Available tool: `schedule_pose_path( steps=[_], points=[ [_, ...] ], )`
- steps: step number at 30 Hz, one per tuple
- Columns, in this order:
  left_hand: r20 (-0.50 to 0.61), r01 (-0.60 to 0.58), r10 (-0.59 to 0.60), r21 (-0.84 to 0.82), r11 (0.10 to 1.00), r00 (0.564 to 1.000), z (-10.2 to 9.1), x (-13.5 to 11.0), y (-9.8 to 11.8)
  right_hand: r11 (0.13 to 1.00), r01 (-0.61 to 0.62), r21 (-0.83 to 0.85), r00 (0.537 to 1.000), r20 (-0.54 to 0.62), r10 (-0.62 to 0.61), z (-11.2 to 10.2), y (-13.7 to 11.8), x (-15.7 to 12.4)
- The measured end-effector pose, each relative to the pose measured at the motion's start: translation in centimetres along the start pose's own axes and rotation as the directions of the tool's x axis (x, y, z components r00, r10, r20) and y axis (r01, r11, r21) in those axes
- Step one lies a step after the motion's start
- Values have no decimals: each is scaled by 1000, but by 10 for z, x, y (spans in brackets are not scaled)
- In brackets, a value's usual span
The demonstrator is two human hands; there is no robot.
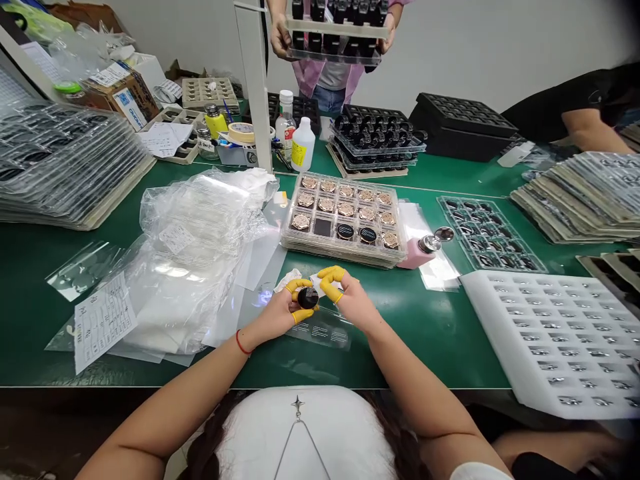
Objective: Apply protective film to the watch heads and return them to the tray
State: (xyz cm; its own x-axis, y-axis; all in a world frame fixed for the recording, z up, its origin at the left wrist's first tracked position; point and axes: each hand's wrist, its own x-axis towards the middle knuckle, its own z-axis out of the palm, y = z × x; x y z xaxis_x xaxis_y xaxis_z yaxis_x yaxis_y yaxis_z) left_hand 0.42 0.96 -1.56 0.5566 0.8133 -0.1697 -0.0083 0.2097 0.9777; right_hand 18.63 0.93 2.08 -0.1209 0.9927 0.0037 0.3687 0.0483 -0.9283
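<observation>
No wording can be read: a printed sheet (104,322) lying on plastic bags (190,267), a yellow label on a white bottle (303,145), and labels on a cardboard box (125,100) are all showing print too small to make out.

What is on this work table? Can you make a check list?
Surface: green table.
Job's things: round black disc in the left hand; tray of round metal pieces ahead.
Clutter: plastic bags; stacked trays.
Grippers: left hand pinches the disc; right hand is beside it; both wear yellow finger covers.
Cables: nothing seen.
Surroundings: co-worker carrying a black-filled tray; white foam tray.
</observation>
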Motion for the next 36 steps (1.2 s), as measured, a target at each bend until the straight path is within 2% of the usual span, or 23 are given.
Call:
schedule_pose_path(
  steps=[2, 4, 10, 21, 29, 33, 36],
  points=[
    [12, -6, 6, 10, 1000, 1000, 0, 0, 0, 999, 30, -33, 997, 69, -27, 5, 1, -2],
    [17, -8, 8, 15, 1000, 1000, -1, -1, 1, 997, 31, -73, 996, 85, -25, 11, 3, -4],
    [29, 17, -17, 5, 1000, 999, -1, 0, 3, 987, 5, -160, 997, 73, 7, 14, 7, -3],
    [30, 17, -18, 34, 999, 999, -1, 1, 0, 986, -19, -166, 998, 57, 29, 14, 3, -4],
    [33, 23, -24, 36, 999, 999, 0, 0, 1, 966, 40, -256, 999, 29, -33, 18, 5, -5],
    [32, 20, -20, 15, 1000, 999, 0, 0, 1, 914, 113, -390, 993, 26, -112, 19, 4, -7],
    [29, 16, -16, -25, 1000, 999, 0, 1, 0, 784, 248, -569, 966, 80, -248, 9, 2, -8]
  ],
)
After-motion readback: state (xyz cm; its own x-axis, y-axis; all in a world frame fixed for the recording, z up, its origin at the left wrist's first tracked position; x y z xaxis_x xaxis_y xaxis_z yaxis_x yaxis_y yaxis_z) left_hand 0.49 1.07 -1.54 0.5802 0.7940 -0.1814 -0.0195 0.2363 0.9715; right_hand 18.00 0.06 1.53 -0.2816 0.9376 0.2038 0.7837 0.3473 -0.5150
